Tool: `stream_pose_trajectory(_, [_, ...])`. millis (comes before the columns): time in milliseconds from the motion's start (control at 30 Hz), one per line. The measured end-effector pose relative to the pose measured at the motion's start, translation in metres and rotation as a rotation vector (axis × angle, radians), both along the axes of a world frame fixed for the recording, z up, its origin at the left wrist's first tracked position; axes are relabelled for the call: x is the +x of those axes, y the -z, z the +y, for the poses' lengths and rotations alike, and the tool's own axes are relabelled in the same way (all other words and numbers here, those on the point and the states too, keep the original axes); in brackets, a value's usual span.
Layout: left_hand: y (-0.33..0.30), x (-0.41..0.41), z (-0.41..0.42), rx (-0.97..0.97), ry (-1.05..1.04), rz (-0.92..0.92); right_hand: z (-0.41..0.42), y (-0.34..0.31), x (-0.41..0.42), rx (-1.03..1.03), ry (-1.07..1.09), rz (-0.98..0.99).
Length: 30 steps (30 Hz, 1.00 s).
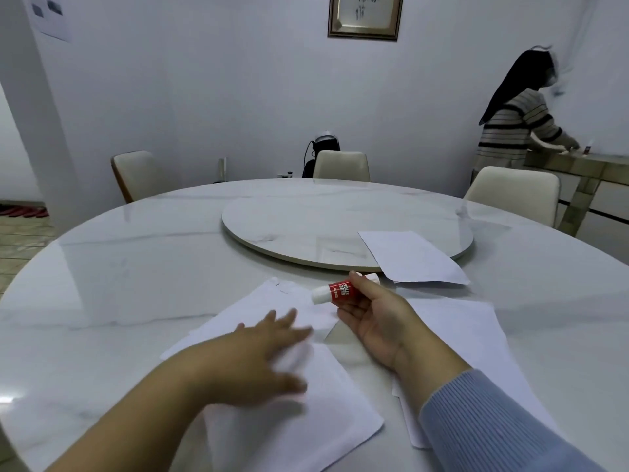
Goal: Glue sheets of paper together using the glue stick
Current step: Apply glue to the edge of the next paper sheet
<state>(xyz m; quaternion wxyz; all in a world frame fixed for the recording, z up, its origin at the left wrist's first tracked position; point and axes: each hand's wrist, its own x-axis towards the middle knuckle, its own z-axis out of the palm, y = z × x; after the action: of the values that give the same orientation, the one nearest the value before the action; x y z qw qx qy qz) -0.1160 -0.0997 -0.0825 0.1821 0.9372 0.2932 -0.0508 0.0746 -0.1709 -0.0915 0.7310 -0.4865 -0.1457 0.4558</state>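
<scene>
A red and white glue stick (337, 292) lies sideways in my right hand (374, 321), white cap pointing left, held above the table. My left hand (262, 349) is flat with fingers spread on a white sheet (299, 413) in front of me; the hand is blurred. That sheet overlaps another white sheet (258, 308) beyond it. More white paper (476, 335) lies under my right forearm. A separate sheet (412, 257) rests partly on the turntable at the right.
The round marble table (119, 267) has a raised turntable (306, 216) in its middle. Pale chairs (340, 165) stand around the far side. A person in a striped top (514, 127) works at a sideboard at the far right.
</scene>
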Motion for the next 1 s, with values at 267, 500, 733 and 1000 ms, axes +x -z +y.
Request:
stream_pose_trajectory(267, [0.019,0.020,0.000,0.134,-0.056,0.065,-0.003,0.004,-0.004,0.060,0.013,-0.382])
stream_pose_trajectory(500, [0.031,0.022,-0.002,0.213,-0.097,-0.026,-0.005,0.008,-0.016,-0.002,-0.104,-0.865])
stream_pose_trajectory(733, [0.029,0.023,0.001,0.202,-0.105,-0.012,-0.026,-0.016,-0.015,-0.076,-0.157,-1.065])
stream_pose_trajectory(1000, [0.027,0.021,0.000,0.182,-0.095,0.002,-0.048,-0.038,-0.016,-0.156,-0.967,-0.909])
